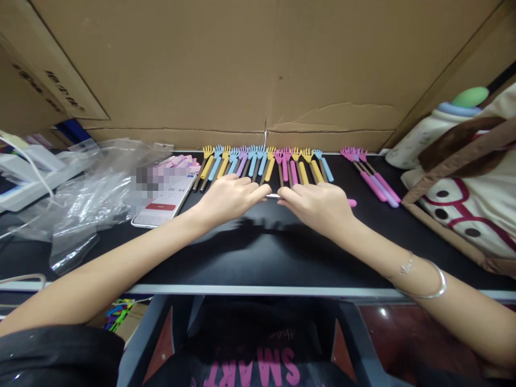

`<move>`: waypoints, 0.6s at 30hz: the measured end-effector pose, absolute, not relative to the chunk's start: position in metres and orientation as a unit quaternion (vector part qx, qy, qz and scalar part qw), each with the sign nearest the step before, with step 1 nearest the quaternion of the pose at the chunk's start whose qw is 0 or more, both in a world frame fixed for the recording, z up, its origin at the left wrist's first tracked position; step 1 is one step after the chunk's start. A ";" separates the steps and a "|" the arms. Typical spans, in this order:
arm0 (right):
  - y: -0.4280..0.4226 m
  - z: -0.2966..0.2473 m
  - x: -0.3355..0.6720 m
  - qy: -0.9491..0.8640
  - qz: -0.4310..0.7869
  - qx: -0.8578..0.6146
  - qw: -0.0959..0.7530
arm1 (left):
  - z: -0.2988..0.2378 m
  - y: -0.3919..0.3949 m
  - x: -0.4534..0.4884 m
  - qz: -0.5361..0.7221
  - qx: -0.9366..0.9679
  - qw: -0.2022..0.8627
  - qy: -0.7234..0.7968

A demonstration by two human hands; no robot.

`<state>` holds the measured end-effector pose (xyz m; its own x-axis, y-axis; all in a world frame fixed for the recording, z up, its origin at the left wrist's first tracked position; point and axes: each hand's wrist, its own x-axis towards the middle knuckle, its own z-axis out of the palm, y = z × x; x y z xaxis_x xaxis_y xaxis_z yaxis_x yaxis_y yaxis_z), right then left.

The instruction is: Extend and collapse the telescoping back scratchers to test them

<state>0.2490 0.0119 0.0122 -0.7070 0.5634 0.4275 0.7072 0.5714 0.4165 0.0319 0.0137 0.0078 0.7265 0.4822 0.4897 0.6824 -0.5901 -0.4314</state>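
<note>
Above the black desk, both hands grip one back scratcher [273, 196]. A short length of its metal rod shows between them, and a pink tip sticks out past the right hand; the rest is hidden. My left hand [237, 196] is closed on the rod from the left, fingers curled. Close beside it, my right hand [316, 204] is closed round the right part. Behind the hands lies a row of back scratchers [260, 161] with claw heads in yellow, blue, purple and pink, heads toward the cardboard. Several pink and purple back scratchers [374, 180] lie apart to the right.
A phone [165, 201] showing a timer lies left of the row, beside clear plastic bags [97, 188]. Cardboard [250, 64] walls the back. At right stand a cloth bag [467, 199] and a bottle [423, 134]. The desk's pale front edge [258, 291] runs below the arms.
</note>
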 end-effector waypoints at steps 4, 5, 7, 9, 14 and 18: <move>0.021 0.020 0.282 -0.858 -0.338 -0.368 0.119 | 0.023 0.015 0.006 -0.159 -0.864 0.324 -0.350; 0.024 0.021 0.296 -0.850 -0.350 -0.377 0.114 | 0.027 0.015 -0.006 -0.152 -0.857 0.337 -0.359; 0.033 0.024 0.328 -0.832 -0.370 -0.402 0.101 | 0.033 0.016 -0.031 -0.132 -0.836 0.376 -0.378; 0.041 0.025 0.359 -0.816 -0.384 -0.422 0.093 | 0.036 0.018 -0.057 -0.111 -0.818 0.416 -0.382; 0.047 0.030 0.406 -0.794 -0.381 -0.470 0.060 | 0.043 0.021 -0.095 -0.088 -0.810 0.449 -0.367; 0.050 0.029 0.419 -0.773 -0.393 -0.494 0.067 | 0.047 0.021 -0.107 -0.105 -0.793 0.462 -0.383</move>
